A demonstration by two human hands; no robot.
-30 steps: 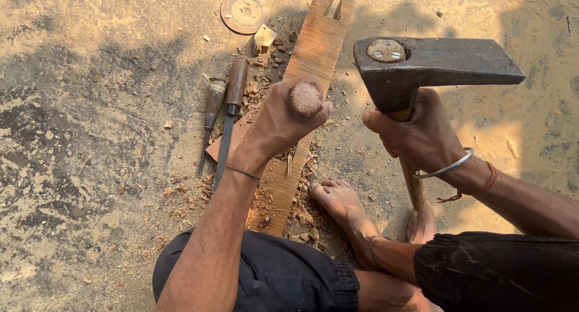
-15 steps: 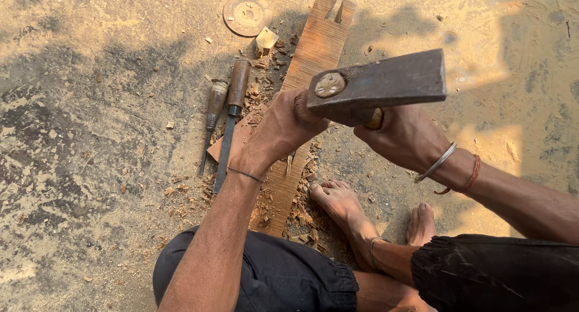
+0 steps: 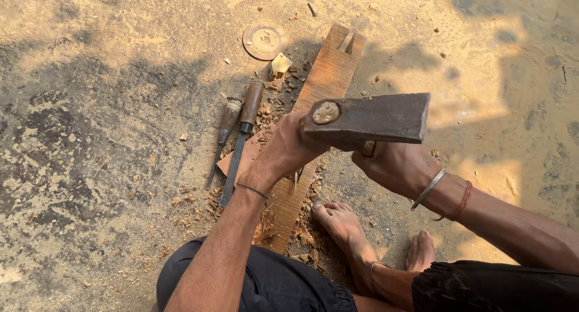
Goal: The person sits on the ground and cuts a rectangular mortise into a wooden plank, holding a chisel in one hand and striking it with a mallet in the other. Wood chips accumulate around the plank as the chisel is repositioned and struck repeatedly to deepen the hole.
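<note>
My right hand (image 3: 395,166) grips the handle of a heavy axe whose dark iron head (image 3: 368,120) lies flat side down on top of my left fist. My left hand (image 3: 289,149) is closed around an upright wooden-handled tool, a chisel by its look, now hidden under the axe head. That tool stands on a long reddish wooden plank (image 3: 325,82) lying on the ground; a notch is cut at the plank's far end. My bare foot (image 3: 341,224) rests beside the plank's near part.
Two spare chisels (image 3: 241,140) with wooden handles lie on the ground left of the plank. A round metal disc (image 3: 263,41) and a small wood block (image 3: 280,64) lie farther away. Wood chips (image 3: 199,200) litter the sandy ground around the plank.
The axe head has swung down and to the left, from raised at the right to resting on the round top of the tool in my left fist, which it now covers.
</note>
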